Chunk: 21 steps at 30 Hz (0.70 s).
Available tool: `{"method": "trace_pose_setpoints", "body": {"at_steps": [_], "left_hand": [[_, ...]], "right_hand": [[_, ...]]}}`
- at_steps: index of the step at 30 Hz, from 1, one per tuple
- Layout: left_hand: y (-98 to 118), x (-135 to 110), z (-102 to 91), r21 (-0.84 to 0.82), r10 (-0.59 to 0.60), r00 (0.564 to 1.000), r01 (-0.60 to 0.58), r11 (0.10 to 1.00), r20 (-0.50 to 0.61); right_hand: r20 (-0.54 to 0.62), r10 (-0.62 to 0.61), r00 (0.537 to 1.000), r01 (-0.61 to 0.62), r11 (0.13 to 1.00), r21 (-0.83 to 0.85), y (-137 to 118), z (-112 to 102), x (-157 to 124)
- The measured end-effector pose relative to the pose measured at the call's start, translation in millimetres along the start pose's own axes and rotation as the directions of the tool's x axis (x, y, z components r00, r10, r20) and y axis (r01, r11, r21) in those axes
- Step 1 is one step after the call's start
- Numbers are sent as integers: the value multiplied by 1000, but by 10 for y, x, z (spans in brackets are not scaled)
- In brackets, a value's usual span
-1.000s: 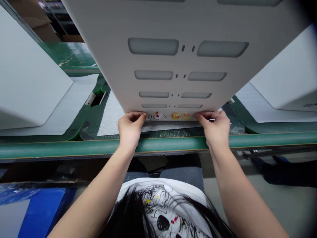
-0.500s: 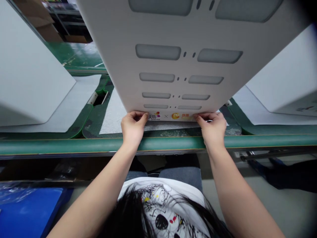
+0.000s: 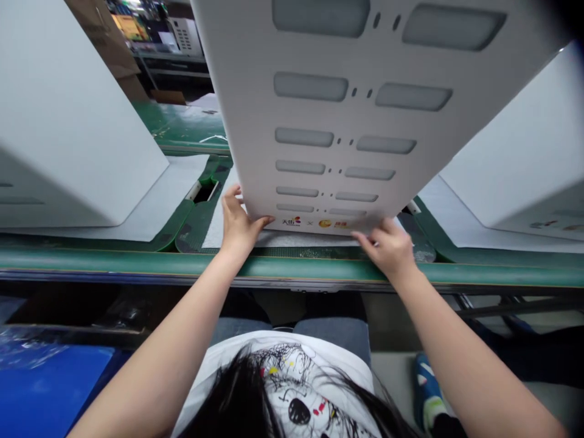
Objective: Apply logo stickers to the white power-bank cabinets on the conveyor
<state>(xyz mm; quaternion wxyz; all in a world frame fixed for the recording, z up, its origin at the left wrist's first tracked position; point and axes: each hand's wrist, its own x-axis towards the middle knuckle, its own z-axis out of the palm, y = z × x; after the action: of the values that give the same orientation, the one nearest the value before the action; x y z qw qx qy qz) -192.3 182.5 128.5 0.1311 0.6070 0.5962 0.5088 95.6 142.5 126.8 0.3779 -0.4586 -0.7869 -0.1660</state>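
Note:
A tall white cabinet (image 3: 255, 115) stands upright in front of me, with rows of grey windows and small slots between them. Along its bottom edge runs a strip of printed logos (image 3: 314, 223). My left hand (image 3: 241, 222) is around the lower left corner, thumb on the front by the print and fingers spread along the side. At the lower right corner is my right hand (image 3: 387, 246), its thumb stretched toward the print and its other fingers curled against the edge. White foam sheet (image 3: 216, 222) lies under the cabinet on a green pallet (image 3: 187, 240).
More white cabinets stand on pallets to the left (image 3: 82, 134) and right (image 3: 524, 158). A green conveyor rail (image 3: 301, 267) runs across before me. Below left is a blue box (image 3: 45, 383); a person's shoe (image 3: 426, 389) shows below right. Shelving stands behind.
My left hand has opened from a pinch and shifted round the corner. My right hand has moved slightly down and outward. Cabinets and pallets appear shifted right on the left side.

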Motion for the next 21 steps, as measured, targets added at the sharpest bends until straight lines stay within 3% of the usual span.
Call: {"method": "trace_pose_setpoints", "body": {"at_steps": [1, 3, 5, 8, 11, 15, 18, 21], "left_hand": [[-56, 21, -17, -85, 20, 996, -12, 996, 88], [-144, 47, -31, -173, 13, 980, 22, 985, 199], [-196, 54, -29, -175, -13, 976, 52, 983, 218], [-218, 44, -22, -166, -12, 973, 52, 985, 232], [-206, 33, -32, -149, -20, 969, 58, 987, 245], [-182, 36, -51, -147, -22, 971, 58, 987, 237], [-183, 40, -47, -131, -19, 972, 51, 990, 234], [-204, 38, -26, -129, 18, 974, 11, 992, 225]], "right_hand": [[6, -206, 979, 205, 977, 58, -68, 26, 76], [30, -525, 851, 515, 844, 149, -246, 138, 288], [21, -687, 726, 666, 711, 225, -419, 322, 523], [-22, -790, 613, 764, 585, 273, -557, 647, 752], [30, -808, 588, 756, 562, 334, -574, 884, 741], [172, -741, 649, 627, 649, 431, -594, 936, 631], [66, -753, 655, 668, 617, 416, -597, 853, 676], [-71, -778, 625, 756, 579, 307, -549, 771, 778]]}}
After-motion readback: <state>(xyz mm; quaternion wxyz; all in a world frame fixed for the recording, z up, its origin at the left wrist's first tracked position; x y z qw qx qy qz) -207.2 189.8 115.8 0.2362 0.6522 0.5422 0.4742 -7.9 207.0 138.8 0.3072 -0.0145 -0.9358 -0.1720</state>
